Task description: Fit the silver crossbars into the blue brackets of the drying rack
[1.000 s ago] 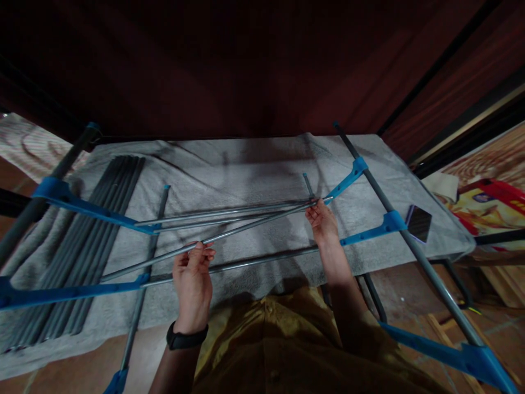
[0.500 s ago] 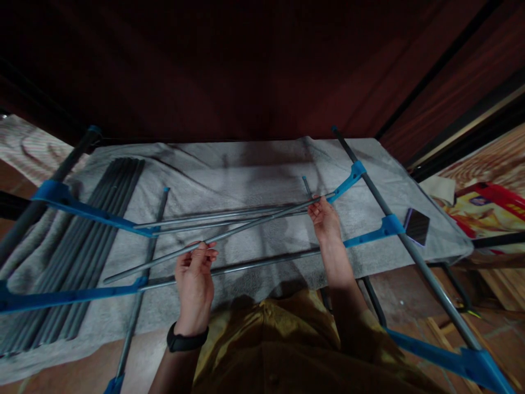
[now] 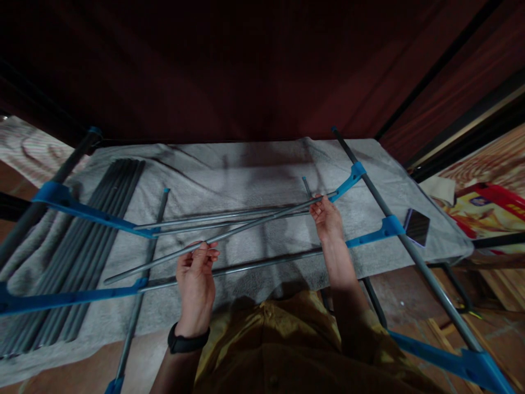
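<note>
A thin grey metal rod (image 3: 254, 221) runs slantwise over a grey cloth-covered table (image 3: 246, 169). My left hand (image 3: 196, 284), a black band on its wrist, pinches the rod near its lower middle. My right hand (image 3: 327, 219) grips the rod's upper right end, right beside the tip of a blue plastic bracket (image 3: 346, 183) on the rack's right side pole (image 3: 402, 241). Two more rods (image 3: 213, 219) lie across between the blue brackets, and another rod (image 3: 246, 266) spans nearer to me.
A bundle of grey rods (image 3: 82, 246) lies on the cloth at the left. Blue brackets (image 3: 82, 208) on a dark pole stand at the left. A dark flat phone-like thing (image 3: 417, 225) rests at the table's right edge. Dark red curtains hang behind.
The rod's right end has risen a little toward the blue bracket tip with my right hand. My left hand has kept its pinch and barely shifted.
</note>
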Motion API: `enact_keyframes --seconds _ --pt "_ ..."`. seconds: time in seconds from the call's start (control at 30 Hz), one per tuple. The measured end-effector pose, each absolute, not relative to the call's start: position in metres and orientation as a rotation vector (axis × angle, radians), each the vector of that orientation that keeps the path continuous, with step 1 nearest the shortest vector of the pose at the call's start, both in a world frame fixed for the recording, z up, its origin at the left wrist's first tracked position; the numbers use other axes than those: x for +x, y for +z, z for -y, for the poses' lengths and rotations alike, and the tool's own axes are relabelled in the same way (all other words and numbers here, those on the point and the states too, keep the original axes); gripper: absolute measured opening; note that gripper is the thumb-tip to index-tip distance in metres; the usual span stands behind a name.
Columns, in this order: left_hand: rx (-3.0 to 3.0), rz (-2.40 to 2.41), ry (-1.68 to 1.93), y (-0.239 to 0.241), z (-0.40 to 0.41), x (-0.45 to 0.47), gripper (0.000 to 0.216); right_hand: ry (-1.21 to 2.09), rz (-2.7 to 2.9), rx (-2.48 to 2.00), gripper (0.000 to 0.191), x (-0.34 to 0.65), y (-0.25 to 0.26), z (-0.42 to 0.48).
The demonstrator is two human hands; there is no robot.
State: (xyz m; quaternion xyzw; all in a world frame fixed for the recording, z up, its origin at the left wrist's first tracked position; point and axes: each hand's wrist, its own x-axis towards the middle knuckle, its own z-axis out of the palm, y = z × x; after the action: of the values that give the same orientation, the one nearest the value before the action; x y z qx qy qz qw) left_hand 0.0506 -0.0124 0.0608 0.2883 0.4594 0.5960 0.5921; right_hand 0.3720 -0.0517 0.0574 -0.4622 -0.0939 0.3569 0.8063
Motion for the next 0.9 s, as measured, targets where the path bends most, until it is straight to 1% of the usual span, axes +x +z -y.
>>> enact_keyframes --seconds 0.6,0.9 --pt "0.656 -1.045 1.415 0.069 0.015 0.054 0.023 0.769 0.231 -0.989 0.018 0.375 0.061 0.053" --pt "0.677 -1.038 1.407 0.073 0.016 0.054 0.024 0.768 0.236 -0.988 0.021 0.376 0.06 0.055"
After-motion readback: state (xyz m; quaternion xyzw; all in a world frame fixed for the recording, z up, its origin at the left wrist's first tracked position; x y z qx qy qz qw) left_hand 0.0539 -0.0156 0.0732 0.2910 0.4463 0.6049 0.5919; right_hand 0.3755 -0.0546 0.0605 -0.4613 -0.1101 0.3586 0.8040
